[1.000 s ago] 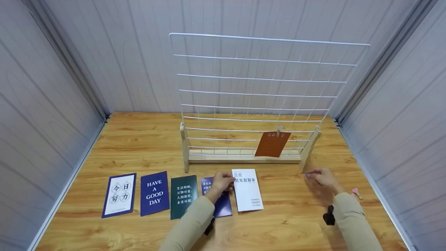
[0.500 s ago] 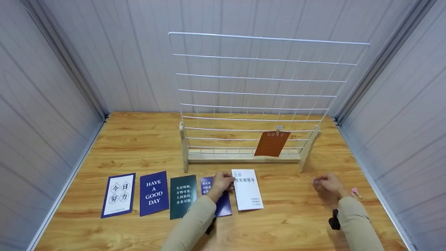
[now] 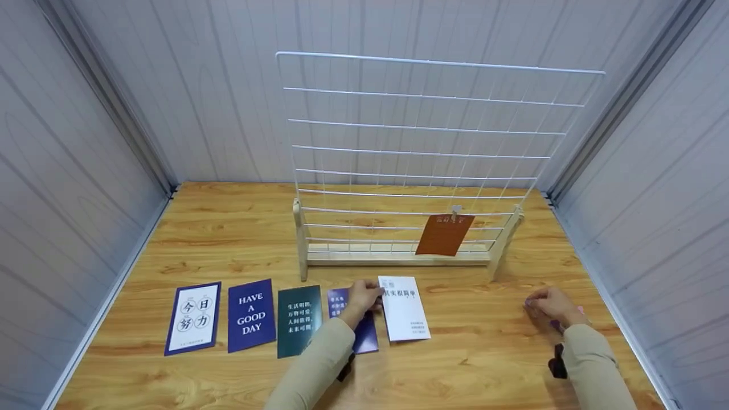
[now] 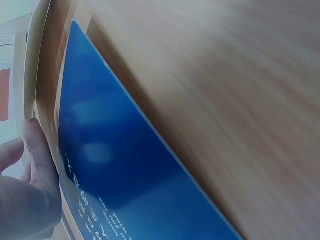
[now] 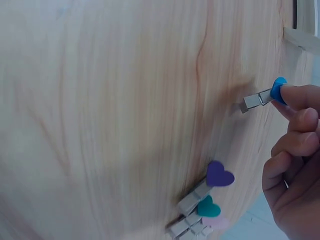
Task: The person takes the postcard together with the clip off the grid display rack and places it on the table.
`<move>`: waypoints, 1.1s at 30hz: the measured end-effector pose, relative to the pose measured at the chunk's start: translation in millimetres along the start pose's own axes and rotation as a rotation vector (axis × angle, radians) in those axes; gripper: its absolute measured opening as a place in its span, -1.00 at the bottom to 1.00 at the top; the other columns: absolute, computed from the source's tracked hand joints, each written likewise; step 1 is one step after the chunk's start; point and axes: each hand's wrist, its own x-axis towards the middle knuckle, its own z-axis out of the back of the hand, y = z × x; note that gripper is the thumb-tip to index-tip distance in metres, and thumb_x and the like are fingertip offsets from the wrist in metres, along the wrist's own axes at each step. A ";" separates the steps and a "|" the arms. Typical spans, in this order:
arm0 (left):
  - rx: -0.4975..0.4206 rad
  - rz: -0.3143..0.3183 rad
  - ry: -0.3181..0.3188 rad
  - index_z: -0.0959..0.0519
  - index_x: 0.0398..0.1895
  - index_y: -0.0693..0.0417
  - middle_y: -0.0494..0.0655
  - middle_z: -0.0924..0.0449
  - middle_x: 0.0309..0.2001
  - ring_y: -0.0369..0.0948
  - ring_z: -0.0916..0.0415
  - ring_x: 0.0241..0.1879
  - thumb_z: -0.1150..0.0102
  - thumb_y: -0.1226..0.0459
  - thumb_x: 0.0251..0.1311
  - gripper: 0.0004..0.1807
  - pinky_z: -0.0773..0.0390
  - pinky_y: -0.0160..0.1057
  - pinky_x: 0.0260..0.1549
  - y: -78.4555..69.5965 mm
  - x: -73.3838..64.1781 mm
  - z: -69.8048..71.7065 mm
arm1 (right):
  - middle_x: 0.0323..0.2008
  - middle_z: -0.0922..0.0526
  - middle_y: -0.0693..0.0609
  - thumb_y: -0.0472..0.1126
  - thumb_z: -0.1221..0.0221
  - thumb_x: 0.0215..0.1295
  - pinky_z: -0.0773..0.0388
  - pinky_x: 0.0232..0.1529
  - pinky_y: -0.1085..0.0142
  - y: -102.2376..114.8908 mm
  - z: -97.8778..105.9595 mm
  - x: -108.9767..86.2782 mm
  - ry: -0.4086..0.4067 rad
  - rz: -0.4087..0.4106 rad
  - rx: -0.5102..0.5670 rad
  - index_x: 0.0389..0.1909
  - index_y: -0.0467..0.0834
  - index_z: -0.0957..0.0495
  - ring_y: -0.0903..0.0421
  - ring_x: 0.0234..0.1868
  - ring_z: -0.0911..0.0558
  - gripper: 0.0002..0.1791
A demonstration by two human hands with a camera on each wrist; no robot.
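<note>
In the head view, my left hand (image 3: pixel 363 299) pinches the left edge of a white card (image 3: pixel 405 313) with dark lettering, reaching across a purple-blue card (image 3: pixel 366 336) that it partly covers. In the left wrist view, the thumb and a finger meet at the white card's edge, beside the large blue card (image 4: pixel 110 130). My right hand (image 3: pixel 552 304) holds a small wooden clothespin (image 5: pixel 256 101) with a blue heart (image 5: pixel 278 91) between thumb and forefinger, just above the table. Near it lie clothespins with a purple heart (image 5: pixel 220 174), a teal heart (image 5: pixel 208 206) and a pink heart (image 5: pixel 216 222).
A white wire grid rack (image 3: pixel 421 154) on a wooden base (image 3: pixel 393 262) stands behind the hands. An orange-brown card (image 3: pixel 446 236) hangs on it from a clip (image 3: pixel 455 212). Leftward lie a green card (image 3: pixel 300 319), a blue card (image 3: pixel 250 316) and a blue-bordered card (image 3: pixel 193 319). Walls enclose the table.
My right hand has moved right and slightly toward me with the clothespin, now partly covering the pink heart clip. My left hand stays at the white card, whose near edge has shifted slightly up.
</note>
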 end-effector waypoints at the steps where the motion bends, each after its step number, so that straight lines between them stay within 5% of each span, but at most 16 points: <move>1: 0.012 -0.001 -0.003 -0.45 -0.22 0.47 0.09 -0.48 -0.49 -0.24 -0.42 -0.65 -0.05 0.48 0.05 -0.78 -0.53 -0.31 -0.64 -2.4 -2.8 -0.2 | -0.54 -0.56 -0.11 -0.38 -0.05 0.12 -0.47 -0.55 0.25 -1.4 1.1 -0.1 0.012 -0.001 0.007 -0.30 -0.50 -0.50 0.11 -0.57 -0.49 -0.78; 10: 0.038 0.000 0.009 -0.48 -0.30 0.41 0.11 -0.50 -0.48 -0.25 -0.40 -0.69 -0.04 0.39 0.12 -0.82 -0.52 -0.31 -0.68 -4.2 -5.0 1.7 | -0.65 -0.49 -0.01 -0.35 -0.01 0.18 -0.40 -0.62 0.24 -8.3 6.0 -1.7 0.063 -0.109 0.040 -0.20 -0.46 -0.48 0.19 -0.71 -0.33 -0.75; 23: 0.050 0.017 0.010 -0.47 -0.29 0.41 0.18 -0.53 -0.46 -0.20 -0.45 -0.68 -0.03 0.36 0.14 -0.79 -0.53 -0.27 -0.67 -6.4 -7.4 1.8 | -0.71 -0.43 0.00 -0.29 -0.04 0.19 -0.40 -0.62 0.26 -12.1 1.8 -2.5 0.027 -0.133 -0.041 -0.20 -0.42 -0.49 0.15 -0.68 -0.37 -0.74; 33: 0.036 -0.009 0.013 -0.47 -0.30 0.38 0.22 -0.54 -0.53 -0.23 -0.38 -0.79 -0.02 0.35 0.13 -0.80 -0.53 -0.20 -0.71 -10.0 -8.5 4.1 | -0.49 -0.54 -0.06 -0.26 -0.02 0.20 -0.40 -0.57 0.24 -9.4 2.2 -5.2 0.012 -0.124 -0.068 -0.14 -0.46 -0.45 0.10 -0.61 -0.40 -0.67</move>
